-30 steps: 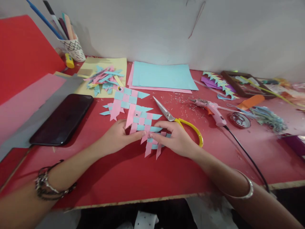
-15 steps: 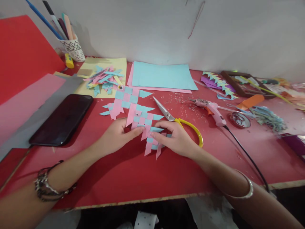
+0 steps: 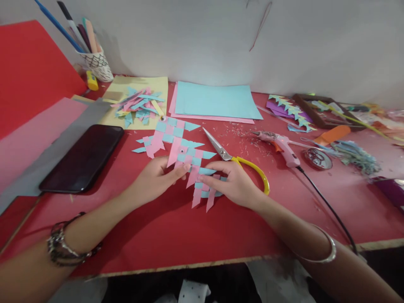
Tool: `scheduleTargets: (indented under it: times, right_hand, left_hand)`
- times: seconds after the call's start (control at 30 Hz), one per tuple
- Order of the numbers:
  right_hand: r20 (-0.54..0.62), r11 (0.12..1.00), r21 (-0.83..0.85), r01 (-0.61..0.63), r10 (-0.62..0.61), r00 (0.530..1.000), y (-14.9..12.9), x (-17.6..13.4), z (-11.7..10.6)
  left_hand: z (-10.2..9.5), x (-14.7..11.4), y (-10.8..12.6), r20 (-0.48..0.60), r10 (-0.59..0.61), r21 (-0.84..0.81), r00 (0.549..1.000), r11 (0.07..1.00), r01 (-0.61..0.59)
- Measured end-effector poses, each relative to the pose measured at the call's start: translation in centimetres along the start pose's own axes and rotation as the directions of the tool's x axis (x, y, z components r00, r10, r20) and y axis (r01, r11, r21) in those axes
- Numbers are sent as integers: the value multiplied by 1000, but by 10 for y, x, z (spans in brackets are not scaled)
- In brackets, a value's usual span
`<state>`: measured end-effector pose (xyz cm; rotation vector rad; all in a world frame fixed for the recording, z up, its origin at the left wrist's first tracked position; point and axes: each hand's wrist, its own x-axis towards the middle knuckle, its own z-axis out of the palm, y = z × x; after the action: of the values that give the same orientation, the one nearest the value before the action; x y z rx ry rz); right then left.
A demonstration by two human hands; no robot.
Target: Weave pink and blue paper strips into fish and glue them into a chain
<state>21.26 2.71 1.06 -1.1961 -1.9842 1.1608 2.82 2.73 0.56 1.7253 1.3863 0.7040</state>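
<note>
Several woven paper fish in pink and light blue strips, with small googly eyes, overlap in a slanting row above the red table. The large upper woven fish point(image 3: 169, 129) lies farthest from me, and a smaller woven fish point(image 3: 198, 160) overlaps it in the middle. My left hand point(image 3: 158, 179) is closed on the middle fish, thumb on top and fingers beneath. Between the thumb and fingers of my right hand point(image 3: 233, 185) is the lowest woven fish point(image 3: 197, 192), nearest me. Yellow-handled scissors point(image 3: 223, 153) lie open-bladed just beyond my right hand.
A black phone point(image 3: 83, 158) lies left. Behind are paper scraps point(image 3: 142, 103), blue paper sheets point(image 3: 214, 101) and a pen cup point(image 3: 97, 65). To the right lie a pink glue gun point(image 3: 285, 151) with its cord, a small round dish point(image 3: 318, 158) and a brown tray point(image 3: 315, 115).
The far end of the upper fish has tilted slightly to the right, and its eye has shifted with it. My left thumb has moved slightly. The right hand stays almost in place.
</note>
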Motion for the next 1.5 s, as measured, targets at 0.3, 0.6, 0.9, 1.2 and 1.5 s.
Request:
scheduleTargets:
  times: [0.3,0.6,0.9,1.2,1.5]
  right_hand:
    - [-6,998,-59,18,-19,1000,2,1,0]
    - [12,999,-32,3,-3,1000,2,1,0]
    - [-10,999,-35,21,-21,1000,2,2,2]
    - [-29,997,-75,33,-35,999,2,1,2]
    - [-38,994,-92,55,-59,998,3,2,1]
  left_hand:
    - [-1,-1,3,-46,96,82,994,992,-92]
    - [0,-1,2,-110,46,33,993,999,-43]
    - [-1,-1,4,-112,31,-82,993,996,-40]
    - [2,0,4,-125,32,-31,992,999,-36]
    - [0,-2,4,-83,0,-19,997,1000,-1]
